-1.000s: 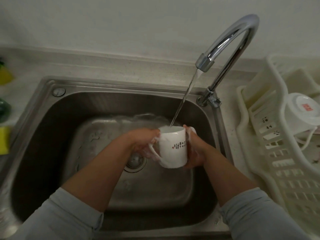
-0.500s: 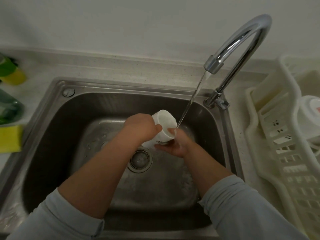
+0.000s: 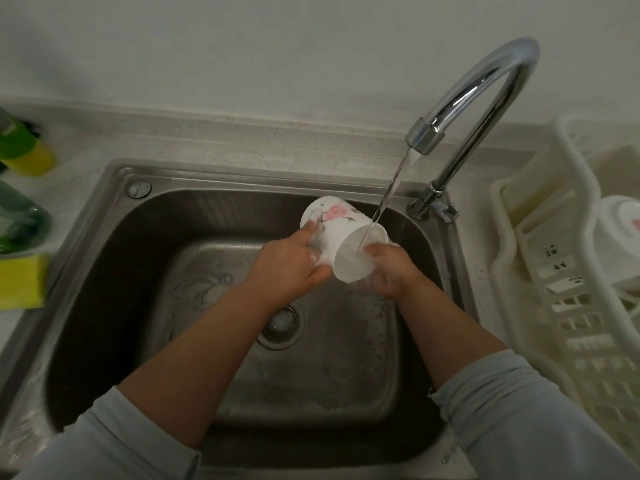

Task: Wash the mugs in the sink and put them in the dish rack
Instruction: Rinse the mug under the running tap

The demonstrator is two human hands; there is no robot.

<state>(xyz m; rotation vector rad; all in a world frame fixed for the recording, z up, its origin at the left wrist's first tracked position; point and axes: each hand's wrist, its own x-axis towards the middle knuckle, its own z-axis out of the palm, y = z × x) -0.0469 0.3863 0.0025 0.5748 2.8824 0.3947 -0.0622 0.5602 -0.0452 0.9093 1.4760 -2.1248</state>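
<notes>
A steel sink (image 3: 121, 271) lay beneath both hands, its basin wet and its drain (image 3: 282, 323) just below the left wrist. Well to the right of the right hand stood a cream plastic dish rack (image 3: 554, 306), with a white cup (image 3: 620, 223) turned upside down in it. A curved chrome tap (image 3: 485, 98) rose above and to the right of the hands, and a thin stream of water (image 3: 391, 195) ran down from its spout.

Between the hands, over the basin, was the mug (image 3: 346, 233), white with a pink flower print, tipped on its side with its mouth toward the right hand and its base up past the left. The left hand (image 3: 287, 271) was wrapped around the soapy body of the mug. The right hand (image 3: 391, 271) held it at the rim, thumb on the edge, fingers curled beneath and mostly hidden. The water fell into the mug's mouth just above the right thumb.

Far to the left of the left hand, on the counter, sat a yellow sponge (image 3: 20, 282) and green bottles (image 3: 17, 143).
</notes>
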